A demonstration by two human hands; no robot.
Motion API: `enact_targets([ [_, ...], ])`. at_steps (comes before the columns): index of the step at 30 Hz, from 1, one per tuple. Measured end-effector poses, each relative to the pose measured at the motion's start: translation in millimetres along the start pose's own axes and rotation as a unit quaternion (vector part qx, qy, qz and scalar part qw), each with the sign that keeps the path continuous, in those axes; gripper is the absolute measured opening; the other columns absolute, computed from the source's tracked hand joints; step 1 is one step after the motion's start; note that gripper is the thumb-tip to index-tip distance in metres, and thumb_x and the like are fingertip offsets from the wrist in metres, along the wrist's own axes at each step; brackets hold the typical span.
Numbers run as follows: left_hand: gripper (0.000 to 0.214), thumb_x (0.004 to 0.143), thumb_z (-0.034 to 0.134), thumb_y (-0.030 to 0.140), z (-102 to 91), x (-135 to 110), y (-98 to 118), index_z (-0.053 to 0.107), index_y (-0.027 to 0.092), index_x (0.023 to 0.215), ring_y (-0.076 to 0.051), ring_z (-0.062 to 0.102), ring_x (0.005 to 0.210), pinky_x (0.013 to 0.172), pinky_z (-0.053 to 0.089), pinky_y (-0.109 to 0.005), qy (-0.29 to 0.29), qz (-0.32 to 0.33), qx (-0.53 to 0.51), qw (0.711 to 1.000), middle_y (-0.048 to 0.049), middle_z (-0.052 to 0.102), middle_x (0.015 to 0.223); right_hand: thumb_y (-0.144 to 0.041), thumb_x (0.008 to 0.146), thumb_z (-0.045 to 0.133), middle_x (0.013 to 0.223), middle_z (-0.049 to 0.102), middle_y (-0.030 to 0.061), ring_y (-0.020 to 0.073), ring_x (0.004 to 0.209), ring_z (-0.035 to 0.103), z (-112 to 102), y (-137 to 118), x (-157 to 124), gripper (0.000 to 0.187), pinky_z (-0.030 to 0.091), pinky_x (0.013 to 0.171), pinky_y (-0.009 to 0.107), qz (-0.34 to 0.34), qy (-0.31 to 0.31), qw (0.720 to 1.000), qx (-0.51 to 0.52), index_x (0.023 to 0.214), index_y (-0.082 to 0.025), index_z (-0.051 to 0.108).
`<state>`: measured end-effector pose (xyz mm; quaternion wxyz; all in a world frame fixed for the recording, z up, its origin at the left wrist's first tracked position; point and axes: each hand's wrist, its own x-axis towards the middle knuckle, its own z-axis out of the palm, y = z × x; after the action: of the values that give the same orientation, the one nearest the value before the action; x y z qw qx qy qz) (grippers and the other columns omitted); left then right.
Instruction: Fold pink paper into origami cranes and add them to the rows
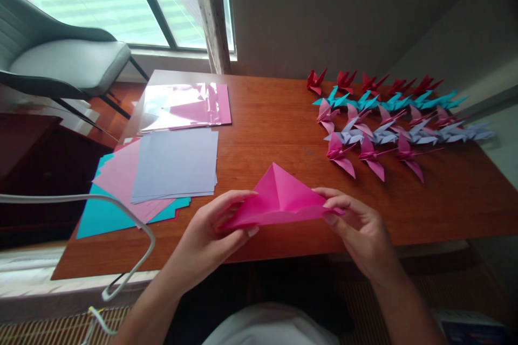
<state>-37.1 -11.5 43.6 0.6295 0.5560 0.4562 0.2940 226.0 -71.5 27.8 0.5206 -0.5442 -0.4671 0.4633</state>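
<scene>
The left hand [212, 232] and the right hand [362, 223] are half curled, each pinching one end of a folded pink paper [271, 199]. It is at the table's [267, 129] near side, its tip at twelve o'clock. From it, rows of paper birds [382, 135] sit at two o'clock, loose sheets [174, 167] at nine, and a shiny pack [224, 105], maybe pink paper, at ten.

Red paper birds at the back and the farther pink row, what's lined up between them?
A row of turquoise paper birds lies between the red birds and the farther pink row, as the head view shows.
</scene>
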Motion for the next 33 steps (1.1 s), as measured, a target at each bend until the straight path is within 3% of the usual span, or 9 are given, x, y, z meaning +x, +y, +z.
enact_targets([
  [4,0.033,0.084,0.075,0.024,1.9,0.1,-3.6,0.067,0.022,0.116,-0.021,0.068,0.103,0.088,0.058,-0.026,0.013,-0.006,-0.046,0.999,-0.0067,0.07,0.115,-0.025,0.089,0.072,0.123,0.071,0.0068,0.0228,0.12,0.065,1.3,0.7,-1.6,0.004,0.055,0.099,0.033,0.006,0.012,1.0,0.0,0.093,-0.025,0.073],
  [8,0.03,0.087,0.072,0.023,4.2,-0.5,-6.7,0.061,0.024,0.115,-0.019,0.065,0.106,0.087,0.055,-0.023,0.016,0.003,-0.05,0.999,-0.0053,0.067,0.113,-0.024,0.089,0.071,0.122,0.072,0.0061,0.022,0.117,0.066,1.5,2.3,-1.1,0.021,0.055,0.099,0.033,0.006,0.005,1.0,-0.007,0.109,-0.027,0.072],
  [13,0.052,0.093,0.063,0.025,5.4,0.1,-5.2,0.045,0.027,0.141,-0.017,0.065,0.092,0.081,0.053,-0.024,-0.059,-0.018,-0.032,0.998,-0.0052,0.066,0.106,-0.022,0.09,0.07,0.111,0.075,0.0045,0.0189,0.104,0.071,2.4,2.3,-2.9,0.022,0.059,0.093,0.028,0.004,0.005,0.999,-0.039,0.112,-0.026,0.071],
  [17,0.026,0.092,0.064,0.031,5.8,3.8,1.2,0.064,0.02,0.116,-0.018,0.062,0.089,0.076,0.051,-0.024,-0.094,-0.042,0.004,0.995,-0.0049,0.065,0.1,-0.019,0.09,0.068,0.108,0.074,0.0032,0.0179,0.1,0.071,4.3,-4.2,-6.5,0.02,0.06,0.091,0.026,0.008,-0.017,0.996,-0.082,0.109,-0.026,0.071],
  [20,0.015,0.09,0.067,0.032,8.5,8.8,4.9,0.066,0.018,0.095,-0.014,0.054,0.076,0.064,0.044,-0.02,-0.082,-0.039,0.015,0.996,-0.0002,0.06,0.084,-0.018,0.091,0.066,0.108,0.073,0.0028,0.0177,0.1,0.071,5.2,-10.0,-7.8,0.019,0.059,0.091,0.026,0.015,-0.041,0.991,-0.124,0.107,-0.026,0.072],
  [24,0.019,0.089,0.068,0.032,13.7,14.9,3.7,0.062,0.016,0.08,-0.01,0.042,0.065,0.055,0.035,-0.019,-0.057,-0.02,0.026,0.998,0.0036,0.049,0.071,-0.019,0.092,0.064,0.112,0.072,0.003,0.0185,0.104,0.07,3.1,-12.9,-8.5,0.023,0.058,0.093,0.028,0.017,-0.065,0.984,-0.164,0.112,-0.028,0.069],
  [28,0.028,0.093,0.063,0.037,17.0,16.9,-1.3,0.06,0.015,0.075,-0.01,0.042,0.064,0.055,0.034,-0.021,-0.042,0.0,0.056,0.998,0.0026,0.049,0.069,-0.02,0.093,0.063,0.118,0.071,0.0009,0.0173,0.107,0.069,-0.6,-14.9,-7.4,0.032,0.056,0.096,0.028,0.019,-0.092,0.972,-0.218,0.122,-0.031,0.065],
  [33,0.028,0.094,0.061,0.033,21.3,16.1,-0.7,0.057,0.016,0.073,-0.01,0.041,0.062,0.057,0.033,-0.022,-0.048,0.037,0.134,0.989,0.0036,0.048,0.067,-0.03,0.092,0.066,0.11,0.073,0.0021,0.0193,0.101,0.068,6.1,-24.7,0.6,0.021,0.053,0.091,0.031,0.008,-0.124,0.941,-0.314,0.113,-0.026,0.069],
])
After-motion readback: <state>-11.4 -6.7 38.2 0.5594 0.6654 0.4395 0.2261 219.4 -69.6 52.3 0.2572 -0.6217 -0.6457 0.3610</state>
